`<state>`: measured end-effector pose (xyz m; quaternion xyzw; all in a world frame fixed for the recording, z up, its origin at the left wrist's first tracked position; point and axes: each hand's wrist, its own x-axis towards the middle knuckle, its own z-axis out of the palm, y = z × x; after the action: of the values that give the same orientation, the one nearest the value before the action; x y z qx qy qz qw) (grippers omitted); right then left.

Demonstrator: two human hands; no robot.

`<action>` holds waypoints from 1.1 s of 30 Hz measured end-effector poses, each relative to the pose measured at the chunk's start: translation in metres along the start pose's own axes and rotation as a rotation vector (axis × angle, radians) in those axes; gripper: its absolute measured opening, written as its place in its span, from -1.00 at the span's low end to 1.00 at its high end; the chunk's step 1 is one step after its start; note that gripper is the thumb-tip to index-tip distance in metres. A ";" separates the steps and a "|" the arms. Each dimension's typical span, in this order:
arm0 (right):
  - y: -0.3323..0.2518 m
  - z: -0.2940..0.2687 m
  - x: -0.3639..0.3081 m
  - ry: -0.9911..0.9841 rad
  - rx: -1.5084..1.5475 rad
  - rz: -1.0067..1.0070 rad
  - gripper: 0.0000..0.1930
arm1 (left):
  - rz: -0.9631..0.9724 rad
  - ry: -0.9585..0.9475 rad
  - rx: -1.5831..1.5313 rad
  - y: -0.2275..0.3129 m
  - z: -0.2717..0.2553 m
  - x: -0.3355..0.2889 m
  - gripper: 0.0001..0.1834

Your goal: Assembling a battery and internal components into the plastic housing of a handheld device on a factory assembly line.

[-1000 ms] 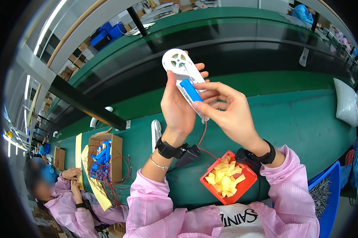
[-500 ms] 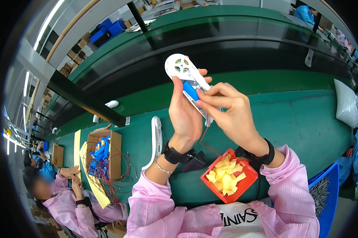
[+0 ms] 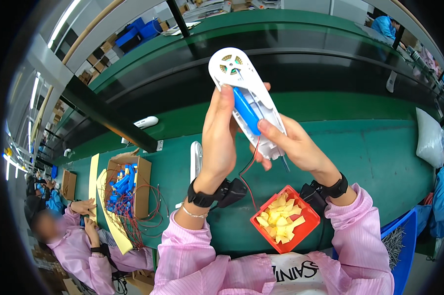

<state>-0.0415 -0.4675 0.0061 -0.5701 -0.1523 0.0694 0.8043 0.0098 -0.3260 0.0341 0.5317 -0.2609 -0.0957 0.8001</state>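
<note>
Over the bench I hold up a long white plastic housing with a round, spoked opening at its top end. A blue cylindrical battery lies lengthwise in its hollow, and a red and black wire pair hangs from the battery's lower end. My left hand is closed round the housing's left side, its thumb beside the battery's top. My right hand grips the lower right part, thumb against the battery's lower end. Some of its fingers are hidden behind the housing.
Below my hands stands a red tray of yellow pieces. Left of it are another white housing and a cardboard box of wired blue batteries. A plastic bag and blue bin are at right. A co-worker sits left.
The housing has been raised and turned more toward me. My right hand has gone from pinching at the battery to gripping the housing's lower part, and the battery shows more fully.
</note>
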 end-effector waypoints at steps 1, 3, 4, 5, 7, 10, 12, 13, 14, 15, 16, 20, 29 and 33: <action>-0.003 -0.001 -0.001 0.026 0.005 0.017 -0.58 | -0.032 0.005 0.018 0.001 -0.005 -0.004 -0.58; 0.001 0.003 0.000 0.096 -0.028 -0.039 -0.59 | 0.025 0.008 0.144 -0.006 -0.006 -0.008 -0.64; 0.004 0.006 0.001 0.130 -0.043 -0.066 -0.60 | 0.052 0.011 0.207 -0.008 -0.007 -0.010 -0.66; 0.005 0.008 0.000 0.147 -0.062 -0.087 -0.63 | 0.024 0.034 0.110 -0.009 -0.007 -0.011 -0.67; 0.005 0.010 -0.001 0.168 -0.075 -0.080 -0.62 | 0.051 0.068 0.156 -0.009 -0.005 -0.012 -0.69; 0.005 0.004 0.003 0.196 -0.108 -0.063 -0.62 | 0.030 0.050 0.199 -0.012 -0.009 0.000 -0.68; 0.005 -0.021 0.010 0.228 -0.222 -0.008 -0.57 | -0.075 -0.024 0.114 -0.022 -0.018 0.025 -0.66; 0.008 -0.031 0.013 0.268 -0.336 -0.068 -0.52 | -0.167 0.005 0.052 -0.030 -0.027 0.040 -0.68; 0.010 -0.038 0.016 0.294 -0.444 -0.132 -0.46 | -0.253 0.046 -0.006 -0.039 -0.042 0.055 -0.69; 0.014 -0.043 0.017 0.365 -0.564 -0.156 -0.40 | -0.334 0.174 -0.108 -0.060 -0.069 0.074 -0.71; 0.012 -0.047 0.016 0.438 -0.688 -0.187 -0.34 | -0.405 0.296 -0.216 -0.080 -0.095 0.092 -0.73; -0.017 -0.044 0.007 0.401 -0.631 -0.149 -0.41 | -0.434 0.661 -0.392 -0.149 -0.151 0.137 -0.70; -0.024 -0.040 0.004 0.333 -0.590 -0.144 -0.67 | -0.257 -0.272 0.627 -0.045 -0.114 0.042 -0.45; -0.025 -0.054 0.000 0.314 -0.624 -0.102 -0.68 | -0.210 0.282 1.182 0.038 -0.180 -0.026 -0.69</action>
<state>-0.0256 -0.5239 0.0133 -0.7838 -0.0688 -0.1093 0.6074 0.0768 -0.1551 0.0062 0.9155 -0.1079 0.0580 0.3831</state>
